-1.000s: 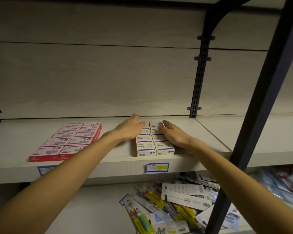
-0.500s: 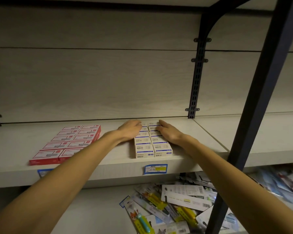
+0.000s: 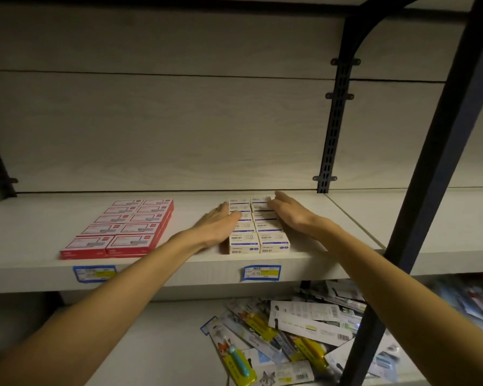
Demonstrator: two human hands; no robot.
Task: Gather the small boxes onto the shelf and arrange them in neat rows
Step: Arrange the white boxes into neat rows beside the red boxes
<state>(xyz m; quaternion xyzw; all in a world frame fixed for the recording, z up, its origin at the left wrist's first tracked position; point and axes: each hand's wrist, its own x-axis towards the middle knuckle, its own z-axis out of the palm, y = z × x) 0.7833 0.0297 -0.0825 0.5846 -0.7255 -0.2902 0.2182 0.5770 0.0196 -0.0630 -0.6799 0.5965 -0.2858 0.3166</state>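
Several small white boxes with blue print lie in two neat columns on the pale shelf, running from its front edge to the back. My left hand lies flat against the left side of the columns, fingers straight. My right hand presses with straight fingers against the right side, further back. Each hand hides part of the boxes' outer edges. To the left, several red boxes lie in two tidy columns.
A black metal upright crosses the right of the view in front of the shelf. Blue price labels stick to the shelf's front edge. On the lower shelf lies a loose heap of packaged toothbrushes.
Both hands stay against the sides of the white columns; my left hand has slid slightly toward the front, and my right hand has shifted a little toward the back.
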